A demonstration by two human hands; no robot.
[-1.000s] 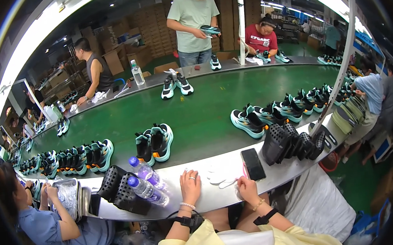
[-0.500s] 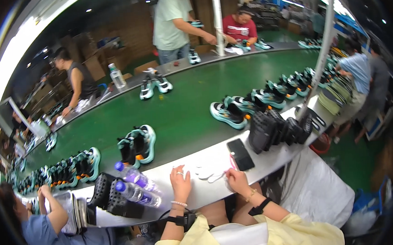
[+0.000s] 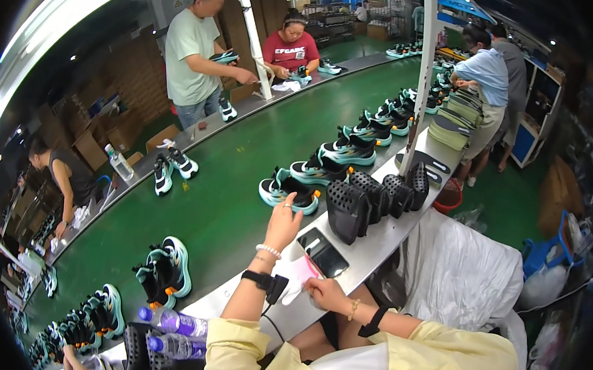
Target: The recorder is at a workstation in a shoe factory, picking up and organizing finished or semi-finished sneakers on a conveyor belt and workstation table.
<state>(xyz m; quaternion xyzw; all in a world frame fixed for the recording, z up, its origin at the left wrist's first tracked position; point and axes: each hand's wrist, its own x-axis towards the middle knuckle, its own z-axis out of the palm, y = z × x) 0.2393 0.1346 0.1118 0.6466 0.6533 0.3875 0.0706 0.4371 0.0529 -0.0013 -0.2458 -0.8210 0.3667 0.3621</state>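
My left hand (image 3: pixel 284 225) is stretched out over the edge of the green belt, its fingers apart, at the near side of a black and teal sneaker (image 3: pixel 287 191). Whether the fingertips touch the shoe I cannot tell. My right hand (image 3: pixel 327 293) is low over the metal ledge (image 3: pixel 215 300), with its fingers curled closed beside a thin white and pink item (image 3: pixel 304 272). What those fingers hold, if anything, is hidden. Just beyond that hand lies a dark phone (image 3: pixel 323 252).
Black perforated shoe-shaped pieces (image 3: pixel 348 212) stand on the ledge to the right, by a white pole (image 3: pixel 418 73). Purple-labelled bottles (image 3: pixel 175 322) lie at left. A pair of sneakers (image 3: pixel 164 272) sits on the green belt (image 3: pixel 231 183). Co-workers (image 3: pixel 191 62) stand across it.
My left hand has moved from the ledge forward and right to the nearest sneaker of the right-hand row. The view has turned rightward. My right hand stays low over the ledge, fingers curled.
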